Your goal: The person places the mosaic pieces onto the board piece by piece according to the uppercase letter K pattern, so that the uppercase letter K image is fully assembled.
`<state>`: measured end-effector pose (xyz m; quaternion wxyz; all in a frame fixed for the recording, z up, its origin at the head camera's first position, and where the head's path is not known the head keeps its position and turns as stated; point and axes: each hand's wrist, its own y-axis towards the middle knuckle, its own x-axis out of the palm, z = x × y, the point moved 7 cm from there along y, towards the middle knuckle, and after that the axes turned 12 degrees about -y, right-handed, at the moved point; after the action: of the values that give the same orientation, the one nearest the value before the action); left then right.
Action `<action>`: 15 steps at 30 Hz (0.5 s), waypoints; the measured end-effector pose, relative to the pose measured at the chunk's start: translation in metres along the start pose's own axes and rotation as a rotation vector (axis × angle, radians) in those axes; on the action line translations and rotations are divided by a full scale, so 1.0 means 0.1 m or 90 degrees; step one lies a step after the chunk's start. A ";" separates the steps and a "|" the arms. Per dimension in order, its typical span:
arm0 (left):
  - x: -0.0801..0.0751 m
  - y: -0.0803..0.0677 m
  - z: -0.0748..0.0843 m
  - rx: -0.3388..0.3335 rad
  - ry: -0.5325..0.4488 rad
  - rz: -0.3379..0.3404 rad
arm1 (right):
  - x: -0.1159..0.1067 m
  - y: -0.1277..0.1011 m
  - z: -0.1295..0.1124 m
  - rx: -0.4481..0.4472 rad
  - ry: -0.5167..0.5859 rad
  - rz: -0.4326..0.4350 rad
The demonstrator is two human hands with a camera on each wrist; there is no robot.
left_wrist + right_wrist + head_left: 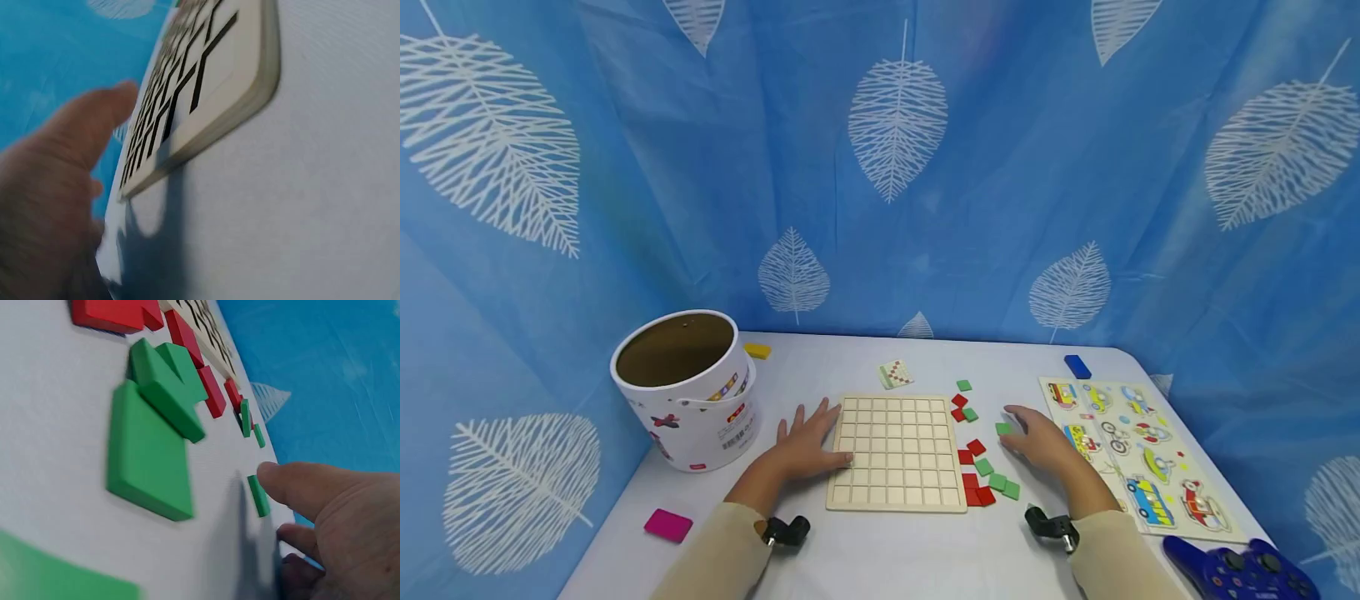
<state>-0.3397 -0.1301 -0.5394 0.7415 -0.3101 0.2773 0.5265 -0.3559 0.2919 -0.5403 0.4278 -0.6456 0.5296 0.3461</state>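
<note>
Filling the right wrist view's lower left, a green piece point(56, 575) is cut off; only this view shows green tiles point(147, 453) plainly overlapping. Head view, lower centre: the left hand point(808, 442) spreads its fingers by the grid board point(895, 454); rightward, the right hand point(1037, 437), fingers parted, hangs near a lone tile point(1003, 428), contact unclear.

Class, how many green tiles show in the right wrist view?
7 green tiles: three left of centre, one cropped bottom left, two by distant red tiles, one near the right hand. Others may be hidden.

Blurred, cut-off green tile point(50, 573), probably
</note>
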 end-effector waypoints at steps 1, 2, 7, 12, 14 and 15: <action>0.01 -0.01 -0.01 0.004 -0.018 -0.001 | 0.02 0.00 0.01 -0.003 0.005 0.008; 0.02 -0.01 -0.03 0.009 -0.028 -0.003 | 0.05 0.00 0.03 -0.007 0.005 0.017; 0.03 -0.01 -0.06 0.023 -0.056 -0.020 | 0.08 0.02 0.02 -0.005 0.004 0.060; 0.04 -0.01 -0.08 0.025 -0.045 -0.031 | 0.09 0.02 0.04 0.006 -0.002 0.084; 0.05 -0.02 -0.08 0.025 -0.037 -0.036 | 0.09 0.01 0.05 0.014 0.003 0.092; 0.05 -0.02 -0.07 0.027 -0.033 -0.038 | 0.09 0.00 0.04 0.019 0.009 0.097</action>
<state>-0.3366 -0.1328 -0.5474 0.7702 -0.2886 0.2595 0.5062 -0.3545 0.2925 -0.5500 0.4056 -0.5994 0.5856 0.3652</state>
